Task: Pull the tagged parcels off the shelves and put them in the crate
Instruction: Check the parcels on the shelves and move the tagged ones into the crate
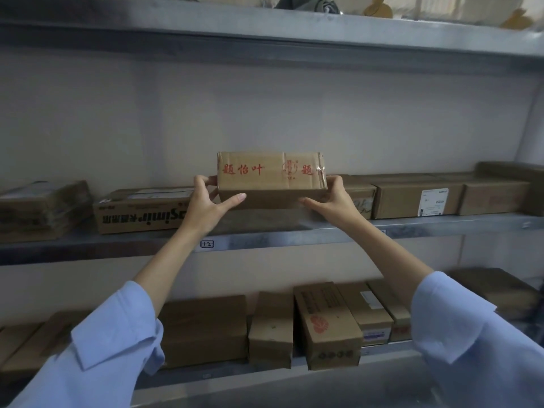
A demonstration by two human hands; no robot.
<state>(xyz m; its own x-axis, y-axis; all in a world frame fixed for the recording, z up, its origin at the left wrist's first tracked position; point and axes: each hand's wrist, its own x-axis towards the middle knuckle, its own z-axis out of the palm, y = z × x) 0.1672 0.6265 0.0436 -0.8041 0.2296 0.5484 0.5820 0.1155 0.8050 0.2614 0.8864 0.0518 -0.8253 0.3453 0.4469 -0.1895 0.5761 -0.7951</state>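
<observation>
The left hand (206,201) and right hand (332,198) clasp the parcel (270,178) by its ends, above the middle shelf (265,240). Withdrawal should stay level, clear of neighbouring boxes (141,210).

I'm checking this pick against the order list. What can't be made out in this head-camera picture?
- Crate: out of frame.
- Tag on the held parcel: none visible; only its front and underside face the camera.
- White label on the box to the right: print too small.
- Black lettering on the box to the left: partly hidden by the left hand.
</observation>
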